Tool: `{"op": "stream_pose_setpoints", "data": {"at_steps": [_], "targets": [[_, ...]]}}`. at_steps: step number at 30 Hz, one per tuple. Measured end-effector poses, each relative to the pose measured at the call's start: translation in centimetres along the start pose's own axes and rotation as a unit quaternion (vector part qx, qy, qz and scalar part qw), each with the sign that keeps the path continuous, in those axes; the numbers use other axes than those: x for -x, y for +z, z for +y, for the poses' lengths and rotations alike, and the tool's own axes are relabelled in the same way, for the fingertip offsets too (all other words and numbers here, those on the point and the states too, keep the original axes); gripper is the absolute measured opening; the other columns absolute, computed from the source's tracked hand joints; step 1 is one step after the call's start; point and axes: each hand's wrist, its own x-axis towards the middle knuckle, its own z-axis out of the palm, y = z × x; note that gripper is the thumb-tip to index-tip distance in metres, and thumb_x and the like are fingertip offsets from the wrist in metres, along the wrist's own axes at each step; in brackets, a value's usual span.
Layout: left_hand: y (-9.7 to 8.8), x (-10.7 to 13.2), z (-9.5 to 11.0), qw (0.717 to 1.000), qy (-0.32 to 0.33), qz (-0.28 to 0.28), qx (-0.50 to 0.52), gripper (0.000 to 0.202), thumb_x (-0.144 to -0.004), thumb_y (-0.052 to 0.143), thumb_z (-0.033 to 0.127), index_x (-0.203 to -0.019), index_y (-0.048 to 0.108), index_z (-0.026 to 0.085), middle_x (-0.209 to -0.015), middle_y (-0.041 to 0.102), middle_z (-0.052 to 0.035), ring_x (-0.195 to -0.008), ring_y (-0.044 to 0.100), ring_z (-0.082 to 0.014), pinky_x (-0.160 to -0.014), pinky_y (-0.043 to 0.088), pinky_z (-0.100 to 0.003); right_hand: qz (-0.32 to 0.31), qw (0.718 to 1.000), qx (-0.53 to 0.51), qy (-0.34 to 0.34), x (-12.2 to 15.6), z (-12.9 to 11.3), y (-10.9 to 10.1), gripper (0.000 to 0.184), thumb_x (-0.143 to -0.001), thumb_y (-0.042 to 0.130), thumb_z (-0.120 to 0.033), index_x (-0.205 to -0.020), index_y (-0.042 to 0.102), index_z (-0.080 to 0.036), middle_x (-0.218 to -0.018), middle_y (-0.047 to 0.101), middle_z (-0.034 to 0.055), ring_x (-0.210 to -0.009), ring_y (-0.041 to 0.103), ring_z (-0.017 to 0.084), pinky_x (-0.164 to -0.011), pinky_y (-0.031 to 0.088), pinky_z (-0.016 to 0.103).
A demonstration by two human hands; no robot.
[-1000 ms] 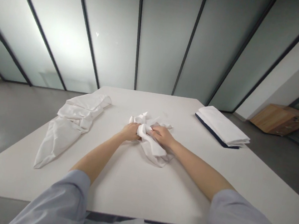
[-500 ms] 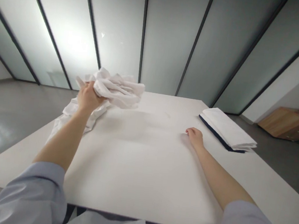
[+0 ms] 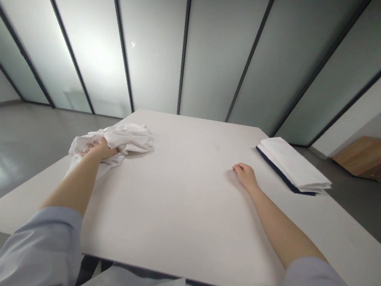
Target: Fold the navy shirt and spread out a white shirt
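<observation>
Cloth work looks partway through, judging by how things lie: a crumpled white cloth (image 3: 125,139) sits bunched at the far left part of the tabletop (image 3: 182,215), and the left hand (image 3: 102,150) is clenched on its near edge, fingers buried in the folds. Under and just behind that hand more loose white fabric hangs over the left edge of the tabletop, so nothing on that side is folded yet. Well apart to the right, the right hand (image 3: 245,174) rests on the bare surface, fingers curled loosely and grasping nothing. Beyond it, near the far right edge, lies a neatly folded stack (image 3: 293,165) of white cloth on a dark layer, seemingly the finished part. Between the two hands the surface offers wide open room for spreading fabric. The left hand works close to the edge, where cloth could slide off.
</observation>
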Motion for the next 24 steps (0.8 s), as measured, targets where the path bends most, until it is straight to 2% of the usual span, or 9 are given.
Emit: {"op": "stream_pose_setpoints", "data": {"at_steps": [2,4,6,8,10,12,16,19,24], "targets": [[-1.7,0.3,1.0,0.996,-0.075,-0.042,0.001,0.112,-0.068,0.064,0.068,-0.15,0.016,0.008,-0.152,0.02,-0.0317,-0.138,0.02,-0.0515,-0.098,0.028,-0.073,-0.005,1.0,0.005,-0.001,0.0,0.0,0.1,0.028,-0.075,0.043,-0.037,-0.062,0.061,-0.02,-0.059,0.061,0.0025,-0.063,0.054,0.018,-0.061,0.037,0.028],[-3.6,1.1,2.7,0.997,-0.074,-0.025,-0.003,0.107,-0.072,0.061,0.065,-0.151,0.015,0.01,-0.156,0.012,-0.0278,-0.141,0.011,-0.0489,-0.101,0.022,-0.073,-0.008,1.0,0.009,0.0,0.0,0.1,0.2,0.028,-0.075,0.044,-0.037,-0.062,0.061,-0.02,-0.059,0.061,0.0022,-0.062,0.054,0.018,-0.06,0.037,0.028],[-4.6,2.4,5.0,0.999,0.023,0.046,-0.003,0.093,-0.08,0.054,0.058,-0.15,0.019,0.008,-0.157,0.014,-0.0253,-0.143,0.009,-0.0453,-0.105,0.018,-0.071,-0.009,1.0,0.01,0.003,0.0,0.1,0.2,0.027,-0.075,0.044,-0.037,-0.062,0.061,-0.02,-0.059,0.061,0.0023,-0.064,0.055,0.018,-0.061,0.037,0.027],[-4.4,3.8,7.8,0.983,0.145,0.112,0.003,0.083,-0.083,0.05,0.056,-0.149,0.025,0.012,-0.157,0.02,-0.0207,-0.144,0.011,-0.0399,-0.111,0.017,-0.063,-0.006,1.0,0.011,0.006,0.0,0.1,0.2,0.027,-0.075,0.044,-0.036,-0.063,0.061,-0.02,-0.06,0.062,0.0025,-0.066,0.056,0.018,-0.062,0.038,0.027],[-2.8,5.3,11.0,0.965,0.246,0.094,0.014,0.074,-0.085,0.048,0.054,-0.147,0.032,0.016,-0.155,0.029,-0.0164,-0.143,0.021,-0.0343,-0.113,0.021,-0.053,-0.006,1.0,0.017,0.01,0.0,0.1,0.1,0.026,-0.075,0.045,-0.035,-0.062,0.062,-0.02,-0.061,0.063,0.0026,-0.066,0.055,0.018,-0.062,0.038,0.027],[-0.2,6.8,14.1,0.943,0.33,0.03,0.021,0.07,-0.086,0.048,0.052,-0.145,0.036,0.017,-0.151,0.036,-0.0145,-0.14,0.03,-0.0294,-0.113,0.027,-0.045,-0.003,1.0,0.026,0.011,0.2,0.0,0.1,0.026,-0.075,0.045,-0.035,-0.062,0.062,-0.02,-0.061,0.063,0.0026,-0.066,0.056,0.018,-0.062,0.039,0.027],[5.4,9.7,18.0,0.929,0.366,-0.047,0.016,0.066,-0.085,0.051,0.048,-0.142,0.04,0.018,-0.15,0.039,-0.014,-0.137,0.037,-0.0277,-0.111,0.029,-0.042,0.019,0.999,0.03,0.002,0.4,-0.1,0.3,0.024,-0.076,0.045,-0.034,-0.069,0.064,-0.02,-0.07,0.066,0.0034,-0.072,0.058,0.019,-0.068,0.042,0.028],[7.6,10.8,18.7,0.921,0.385,-0.048,0.021,0.051,-0.09,0.043,0.044,-0.134,0.049,0.019,-0.144,0.047,-0.0114,-0.133,0.043,-0.0251,-0.111,0.031,-0.04,0.058,0.998,0.035,-0.002,0.2,0.0,0.2,0.024,-0.075,0.045,-0.032,-0.079,0.066,-0.02,-0.081,0.069,0.0047,-0.078,0.059,0.019,-0.074,0.044,0.03],[8.0,10.5,18.0,0.906,0.419,-0.049,0.038,0.049,-0.09,0.042,0.043,-0.13,0.054,0.018,-0.142,0.05,-0.0118,-0.131,0.045,-0.0247,-0.111,0.032,-0.038,0.188,0.979,0.073,0.018,-0.7,1.5,-2.4,0.033,-0.075,0.043,-0.029,-0.094,0.066,-0.015,-0.096,0.067,0.0117,-0.087,0.058,0.023,-0.083,0.045,0.036]]}}
